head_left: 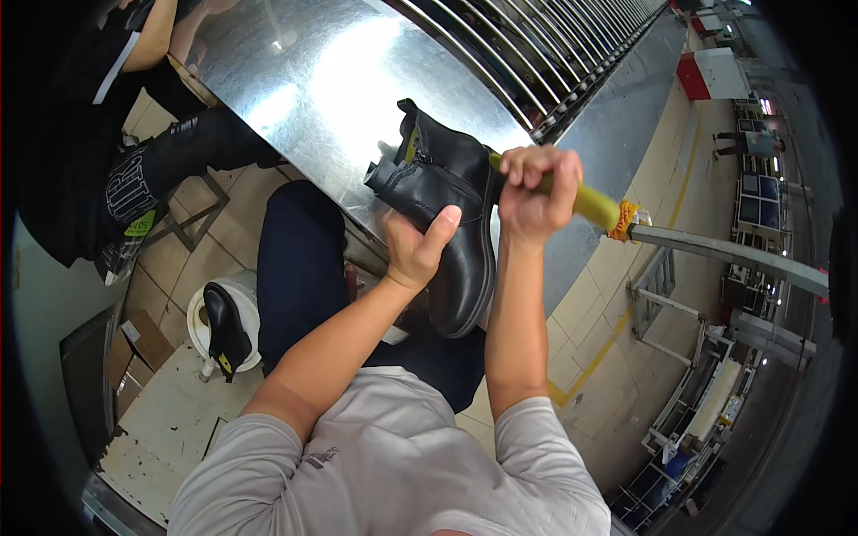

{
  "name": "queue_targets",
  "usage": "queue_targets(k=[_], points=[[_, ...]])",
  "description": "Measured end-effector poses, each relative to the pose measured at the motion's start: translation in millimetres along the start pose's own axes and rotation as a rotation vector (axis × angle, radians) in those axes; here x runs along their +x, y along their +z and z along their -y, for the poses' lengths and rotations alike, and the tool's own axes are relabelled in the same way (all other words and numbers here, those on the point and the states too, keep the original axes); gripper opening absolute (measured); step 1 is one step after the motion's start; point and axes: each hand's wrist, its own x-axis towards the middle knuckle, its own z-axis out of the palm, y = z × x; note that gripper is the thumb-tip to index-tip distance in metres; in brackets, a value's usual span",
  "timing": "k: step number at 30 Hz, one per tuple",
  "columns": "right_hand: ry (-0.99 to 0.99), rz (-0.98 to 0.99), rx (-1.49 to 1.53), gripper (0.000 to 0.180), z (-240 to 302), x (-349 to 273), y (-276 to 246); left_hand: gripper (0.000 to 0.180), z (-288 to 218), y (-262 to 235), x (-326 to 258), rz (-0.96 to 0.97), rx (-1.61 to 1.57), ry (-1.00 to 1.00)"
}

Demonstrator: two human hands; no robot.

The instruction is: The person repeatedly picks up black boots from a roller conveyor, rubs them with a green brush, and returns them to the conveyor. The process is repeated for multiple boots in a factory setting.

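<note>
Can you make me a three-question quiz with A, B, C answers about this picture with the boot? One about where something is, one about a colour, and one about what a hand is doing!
1. Where is the black boot?
A. On the floor
B. Held up at the edge of the shiny metal table
C. Inside a box

2. What colour is the handle of the tool?
A. Yellow
B. Blue
C. Pink

3. What is the right hand doing?
A. Lying flat and open
B. Pointing at the ceiling
C. Closed around the handle

Answers:
1. B, since the left hand holds the boot up against the table's edge.
2. A, since the part sticking out of the fist is yellow.
3. C, since the fingers wrap tightly round the handle.
</note>
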Motion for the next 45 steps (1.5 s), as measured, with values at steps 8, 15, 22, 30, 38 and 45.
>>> queue_targets(k=[8, 15, 22, 30, 38, 45], points=[[-0.032, 0.112, -0.092, 0.027, 15.3, -34.4, -1.5, 0.020, 5.5, 2.7, -2.8, -0.048, 0.036, 0.061], [0.073, 0.136, -0.035, 0.029, 41.4, -58.4, -2.4, 0.022, 4.3, 11.8, -1.2, -0.094, 0.020, 0.130], [0.018, 0.124, -0.109, 0.026, 74.9, -109.2, 10.3, 0.021, 7.0, 3.6, -4.1, -0.031, -0.023, 0.045], [-0.061, 0.039, -0.317, 0.031, 94.0, -186.4, 52.8, 0.023, 15.0, -1.1, -6.1, -0.052, -0.022, 0.065], [0.174, 0.204, -0.489, 0.012, 70.1, -270.9, 59.2, 0.028, 10.0, 15.4, 12.5, -0.140, -0.024, -0.089], [0.323, 0.188, -0.441, 0.029, 107.1, -268.0, 32.8, 0.037, -66.9, -78.4, 3.9, 0.218, -0.214, -0.177]])
